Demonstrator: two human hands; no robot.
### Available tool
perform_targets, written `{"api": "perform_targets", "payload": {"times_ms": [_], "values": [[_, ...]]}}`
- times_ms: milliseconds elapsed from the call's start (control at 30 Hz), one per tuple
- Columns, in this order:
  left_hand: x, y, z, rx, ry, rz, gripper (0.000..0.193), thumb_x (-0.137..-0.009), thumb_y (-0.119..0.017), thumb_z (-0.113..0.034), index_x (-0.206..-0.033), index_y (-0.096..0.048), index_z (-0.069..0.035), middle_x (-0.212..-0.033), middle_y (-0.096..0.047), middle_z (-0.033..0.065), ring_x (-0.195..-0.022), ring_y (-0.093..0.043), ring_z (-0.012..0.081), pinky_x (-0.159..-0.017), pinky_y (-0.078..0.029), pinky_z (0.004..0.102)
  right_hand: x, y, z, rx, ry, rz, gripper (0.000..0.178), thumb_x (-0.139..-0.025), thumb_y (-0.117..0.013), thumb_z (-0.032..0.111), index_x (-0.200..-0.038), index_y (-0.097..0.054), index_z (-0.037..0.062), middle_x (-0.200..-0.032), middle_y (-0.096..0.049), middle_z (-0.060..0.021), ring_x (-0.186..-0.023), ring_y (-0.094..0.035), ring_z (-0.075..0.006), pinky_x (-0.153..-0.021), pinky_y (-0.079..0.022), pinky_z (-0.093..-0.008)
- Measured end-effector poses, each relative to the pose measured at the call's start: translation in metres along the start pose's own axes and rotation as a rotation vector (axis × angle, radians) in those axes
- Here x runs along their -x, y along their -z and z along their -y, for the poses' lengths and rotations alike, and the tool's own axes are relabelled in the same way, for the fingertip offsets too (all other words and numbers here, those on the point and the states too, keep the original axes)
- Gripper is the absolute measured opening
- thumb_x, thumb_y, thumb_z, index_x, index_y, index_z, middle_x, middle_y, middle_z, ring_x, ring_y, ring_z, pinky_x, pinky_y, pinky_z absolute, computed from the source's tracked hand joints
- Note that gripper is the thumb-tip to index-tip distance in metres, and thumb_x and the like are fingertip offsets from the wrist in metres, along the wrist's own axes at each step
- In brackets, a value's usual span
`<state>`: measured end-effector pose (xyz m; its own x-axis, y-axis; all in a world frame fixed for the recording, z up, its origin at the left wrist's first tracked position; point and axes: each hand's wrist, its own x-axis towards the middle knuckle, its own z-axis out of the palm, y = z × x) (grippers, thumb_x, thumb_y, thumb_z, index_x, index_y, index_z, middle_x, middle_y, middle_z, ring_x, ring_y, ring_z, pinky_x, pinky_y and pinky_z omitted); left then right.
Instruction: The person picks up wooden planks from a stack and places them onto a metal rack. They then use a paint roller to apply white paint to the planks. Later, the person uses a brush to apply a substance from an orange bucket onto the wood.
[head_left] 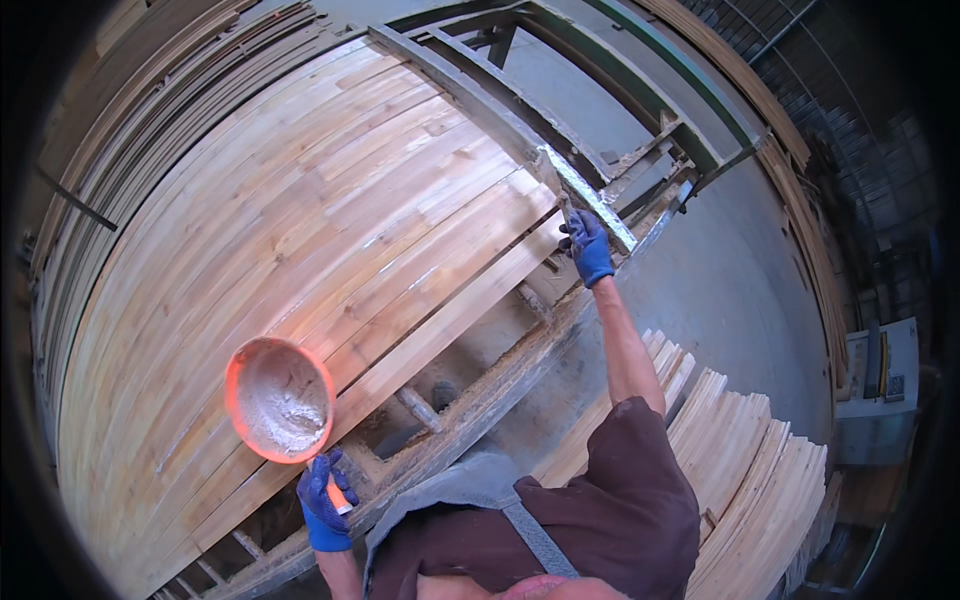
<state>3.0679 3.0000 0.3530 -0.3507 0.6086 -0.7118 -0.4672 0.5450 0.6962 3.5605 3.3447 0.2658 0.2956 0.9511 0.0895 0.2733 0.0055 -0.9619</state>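
In a blue glove, my left hand (pixel 325 495) is closed around the short handle of an orange dipper (pixel 232 392). Its round bowl is tilted over the near left boards, and a whitish paste (pixel 295 410) coats the inside. My right hand (pixel 588 245), also gloved in blue, is stretched out to the right end of the planks. Its fingers are closed around a narrow, greyish, stick-like thing, whose kind I cannot make out. Long wooden planks (pixel 300 240) lie side by side, and thin white streaks show on some. A narrow gap separates the nearest plank (pixel 450 340) from the others.
A metal frame (pixel 480 75) with green rails extends beyond the planks' right end. Dusty support rails (pixel 520 375) run beneath the near edge. Stacked wooden strips (pixel 745 470) stand at my right. More long strips (pixel 150 120) are piled along the far left.
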Motion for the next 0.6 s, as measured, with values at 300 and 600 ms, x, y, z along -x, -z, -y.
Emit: {"api": "perform_targets", "payload": {"times_ms": [300,600], "values": [[-0.01,-0.016,-0.011,-0.004,0.074,-0.045,0.044,-0.094,-0.052,-0.044,-0.103,-0.063,-0.002,-0.062,-0.049,0.0002,-0.046,-0.045,0.0125,-0.041,-0.035,0.0263,-0.054,0.014,-0.052,0.259,0.234,-0.066,0.027,-0.097,-0.059,0.025,-0.113,-0.063,0.0034,-0.085,-0.06,0.0008,-0.064,-0.053,-0.0054,-0.056,-0.045,-0.0226],[-0.009,-0.017,-0.013,-0.044,0.038,-0.062,0.043,-0.095,-0.051,-0.042,-0.103,-0.063,-0.002,-0.064,-0.051,0.0,-0.046,-0.045,0.0111,-0.04,-0.033,0.0247,-0.057,0.003,-0.027,0.621,0.268,-0.044,0.043,-0.097,-0.051,0.037,-0.121,-0.06,0.0026,-0.117,-0.063,-0.0203,-0.108,-0.06,-0.0365,-0.095,-0.046,-0.0411]]}}
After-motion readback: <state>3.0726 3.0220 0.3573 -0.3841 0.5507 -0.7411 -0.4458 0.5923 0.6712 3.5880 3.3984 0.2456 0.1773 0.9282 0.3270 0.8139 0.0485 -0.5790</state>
